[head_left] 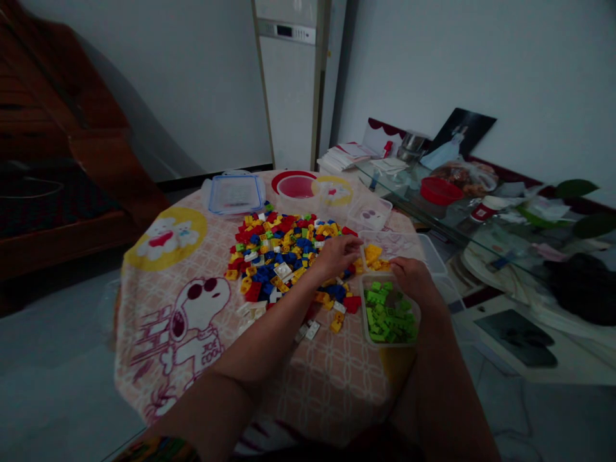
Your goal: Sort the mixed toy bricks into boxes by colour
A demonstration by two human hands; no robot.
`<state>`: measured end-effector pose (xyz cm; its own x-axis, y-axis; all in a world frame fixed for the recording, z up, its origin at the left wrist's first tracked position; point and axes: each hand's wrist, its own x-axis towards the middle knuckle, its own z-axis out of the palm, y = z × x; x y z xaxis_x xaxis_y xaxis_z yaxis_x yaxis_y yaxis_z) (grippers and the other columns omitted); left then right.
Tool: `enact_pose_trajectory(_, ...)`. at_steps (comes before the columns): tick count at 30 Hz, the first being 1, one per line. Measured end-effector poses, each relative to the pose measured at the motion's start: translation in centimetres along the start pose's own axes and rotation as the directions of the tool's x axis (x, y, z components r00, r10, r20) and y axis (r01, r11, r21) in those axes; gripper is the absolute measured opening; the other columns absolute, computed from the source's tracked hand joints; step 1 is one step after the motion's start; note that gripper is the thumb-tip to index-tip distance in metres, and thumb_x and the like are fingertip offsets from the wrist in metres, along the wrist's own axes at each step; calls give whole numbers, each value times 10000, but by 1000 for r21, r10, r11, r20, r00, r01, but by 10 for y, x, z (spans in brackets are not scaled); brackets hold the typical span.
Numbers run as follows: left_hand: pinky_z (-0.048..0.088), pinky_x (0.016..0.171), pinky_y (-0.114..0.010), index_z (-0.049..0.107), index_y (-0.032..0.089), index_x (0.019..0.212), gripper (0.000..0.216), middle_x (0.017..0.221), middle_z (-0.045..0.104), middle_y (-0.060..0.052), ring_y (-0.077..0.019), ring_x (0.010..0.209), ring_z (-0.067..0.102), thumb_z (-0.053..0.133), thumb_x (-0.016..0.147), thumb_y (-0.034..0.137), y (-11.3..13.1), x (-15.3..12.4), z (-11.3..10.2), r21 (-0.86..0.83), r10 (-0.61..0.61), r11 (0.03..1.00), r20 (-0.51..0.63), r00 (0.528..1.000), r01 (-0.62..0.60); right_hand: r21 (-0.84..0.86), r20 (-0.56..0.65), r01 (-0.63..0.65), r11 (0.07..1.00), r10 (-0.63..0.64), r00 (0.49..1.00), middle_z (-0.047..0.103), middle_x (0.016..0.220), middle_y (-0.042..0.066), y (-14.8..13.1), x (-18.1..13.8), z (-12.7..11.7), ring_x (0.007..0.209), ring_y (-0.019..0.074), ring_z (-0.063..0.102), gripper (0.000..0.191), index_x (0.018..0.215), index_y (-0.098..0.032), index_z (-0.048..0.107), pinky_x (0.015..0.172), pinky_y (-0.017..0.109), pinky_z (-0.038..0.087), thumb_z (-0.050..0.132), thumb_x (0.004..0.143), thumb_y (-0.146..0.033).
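A heap of small red, blue, yellow and white bricks (282, 250) lies on a round table with a cartoon-print cloth (192, 308). My left hand (337, 253) reaches over the heap's right edge, fingers curled toward the container of yellow bricks (375, 255); what it pinches, if anything, is too small to see. My right hand (412, 279) rests on the far rim of a clear container of green bricks (389, 316), fingers bent over the rim.
A clear box with a blue-rimmed lid (235, 194), a red-lidded tub (294, 185) and empty clear containers (369, 213) stand at the table's far side. A cluttered glass table (462, 212) stands to the right, a tall white unit (289, 83) behind.
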<state>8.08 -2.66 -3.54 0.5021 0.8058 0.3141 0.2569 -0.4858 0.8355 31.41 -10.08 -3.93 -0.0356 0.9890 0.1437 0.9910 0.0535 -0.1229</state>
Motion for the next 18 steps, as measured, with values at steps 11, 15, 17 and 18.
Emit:
enact_pose_trajectory(11,475,695,-231,796,163,875,145,797,770,-26,-153,725,680,695,772,164,3,-2,-43,458,-167,888,220,961,50,23,-6,-24,999,24,1000,769,917,123,-1,0,1,860,221,666,347,899,-169,752,807,296,432,411,960,-196)
enact_pose_trajectory(15,455,670,-234,801,185,901,166,860,787,-39,-179,783,698,753,745,216,10,-5,-31,556,-223,831,310,924,13,-1,2,-20,1000,20,1000,772,946,138,-1,0,0,888,234,674,349,919,-159,750,822,304,437,407,967,-197)
enact_pose_trajectory(17,451,661,-242,801,195,905,180,865,786,-45,-191,793,699,766,731,222,11,-6,-25,609,-242,793,310,919,3,-11,1,-20,1000,20,1000,772,958,145,-1,0,1,903,239,678,343,935,-155,749,831,307,439,410,968,-198)
enact_pose_trajectory(18,450,660,-244,800,197,899,175,858,784,-45,-194,792,698,760,729,207,10,-6,-24,624,-243,782,308,920,-2,-14,-2,-21,1000,21,1000,772,960,147,-1,0,1,907,240,678,342,940,-154,749,834,308,440,411,968,-197)
